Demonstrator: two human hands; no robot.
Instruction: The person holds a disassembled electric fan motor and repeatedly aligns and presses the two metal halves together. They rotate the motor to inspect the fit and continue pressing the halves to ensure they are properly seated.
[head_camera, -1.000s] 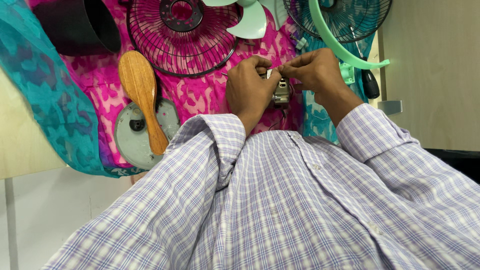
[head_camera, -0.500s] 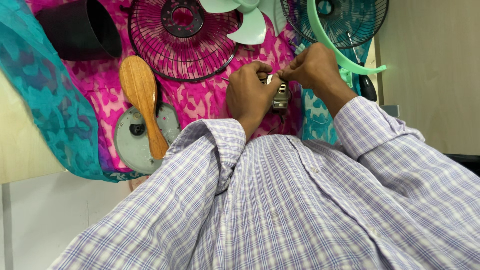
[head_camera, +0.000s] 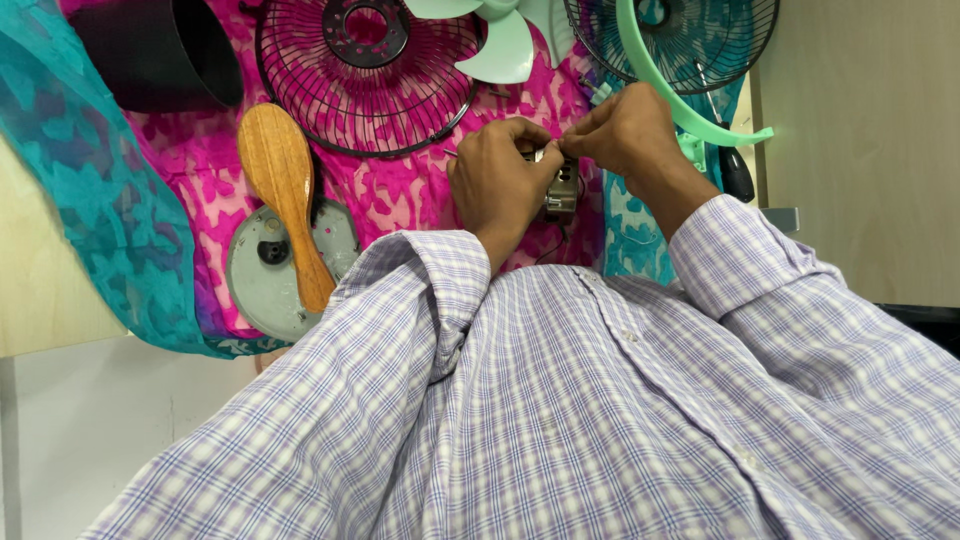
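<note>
My left hand (head_camera: 500, 185) and my right hand (head_camera: 625, 130) meet over a small grey metal fan motor (head_camera: 562, 192) on a pink and teal patterned cloth (head_camera: 400, 200). The left hand wraps the motor's left side. The right hand pinches at its top with fingertips closed; whatever it pinches is too small to make out. My checked shirt sleeves fill the lower view.
A dark wire fan guard (head_camera: 365, 75) and a pale green fan blade (head_camera: 505, 45) lie above the hands. A second guard (head_camera: 690, 35) with a green ring (head_camera: 670, 90) sits at the upper right. A wooden brush (head_camera: 280, 190) rests on a grey round plate (head_camera: 260, 280). A black cylinder (head_camera: 160, 50) lies upper left.
The hands stay on the motor; the fingers have shifted only slightly. The view has moved a little.
</note>
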